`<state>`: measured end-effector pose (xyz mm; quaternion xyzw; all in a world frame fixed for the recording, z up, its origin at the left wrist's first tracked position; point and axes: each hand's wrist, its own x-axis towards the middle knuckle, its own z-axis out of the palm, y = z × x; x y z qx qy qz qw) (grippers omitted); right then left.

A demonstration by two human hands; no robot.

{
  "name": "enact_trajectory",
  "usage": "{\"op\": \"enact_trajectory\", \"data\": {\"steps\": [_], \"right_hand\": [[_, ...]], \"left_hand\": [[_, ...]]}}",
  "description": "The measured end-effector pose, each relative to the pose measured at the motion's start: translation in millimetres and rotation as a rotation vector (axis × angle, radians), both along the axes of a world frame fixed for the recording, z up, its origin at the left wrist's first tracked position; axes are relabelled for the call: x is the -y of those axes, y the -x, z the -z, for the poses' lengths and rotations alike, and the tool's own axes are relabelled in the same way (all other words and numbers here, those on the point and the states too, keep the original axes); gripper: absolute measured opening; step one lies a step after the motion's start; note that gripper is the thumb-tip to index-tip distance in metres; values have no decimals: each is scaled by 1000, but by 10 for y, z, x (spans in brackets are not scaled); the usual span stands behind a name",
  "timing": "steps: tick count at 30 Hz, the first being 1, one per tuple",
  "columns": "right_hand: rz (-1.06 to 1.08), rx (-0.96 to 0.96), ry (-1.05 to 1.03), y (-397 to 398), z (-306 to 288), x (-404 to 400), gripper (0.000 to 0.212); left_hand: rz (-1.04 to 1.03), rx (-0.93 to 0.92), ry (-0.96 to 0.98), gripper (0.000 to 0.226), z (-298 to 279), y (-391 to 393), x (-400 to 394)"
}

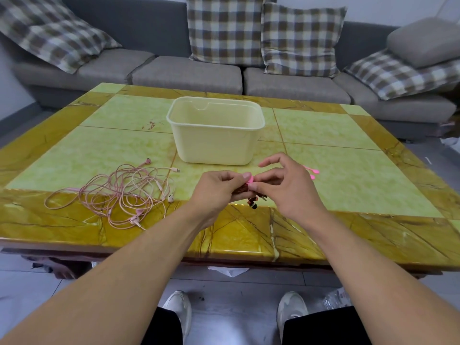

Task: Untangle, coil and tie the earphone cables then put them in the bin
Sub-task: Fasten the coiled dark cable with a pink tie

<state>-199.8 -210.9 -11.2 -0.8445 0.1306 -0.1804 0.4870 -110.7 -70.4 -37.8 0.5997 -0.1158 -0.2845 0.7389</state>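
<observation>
My left hand [219,189] grips a coiled dark red earphone cable [251,199], whose earbuds hang below my fingers. My right hand [283,185] pinches a bright pink tie [249,180] against that coil, index finger raised. Both hands hover just above the table in front of the cream plastic bin [215,133], which looks empty. A tangled heap of pink earphone cables [119,192] lies on the table to the left of my hands. Spare pink ties [312,171] lie behind my right hand, partly hidden.
The yellow-green tiled table [348,175] has its near edge just below my wrists. A grey sofa [189,73] with checked cushions runs along the far side. My shoes and a crumpled plastic bottle [336,298] are on the floor below.
</observation>
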Motion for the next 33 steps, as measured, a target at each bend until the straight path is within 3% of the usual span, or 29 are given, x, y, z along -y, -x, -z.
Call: {"op": "enact_trajectory", "data": {"steps": [7,13,16,18,22,26,30,33], "right_hand": [[-90,-105,-93,-49,106,53,36],[-91,-115,-226,-155,197,-16,16],[-51,-108,-288,-211,194,-4,14],[-58,-130,-381,-235,205,-21,21],[-134,-220,-494,-307,227,-63,64],[-182,-215,-628,-373,229,-104,37],[-222,-183,-880,-478,203,-157,28],[-166,-155,-949,-530,180,-209,25]], "left_hand": [[-41,-25,4,27,-7,-25,13],[-220,-97,55,34,-20,-113,-1],[-268,-128,79,17,-17,-174,-32],[-248,-102,51,10,4,-191,-61],[-186,83,-92,21,-3,-173,-100],[-185,208,-118,20,-45,-141,-139],[-168,258,-161,35,-96,-179,-152],[-271,240,-133,28,-129,-228,-161]]}}
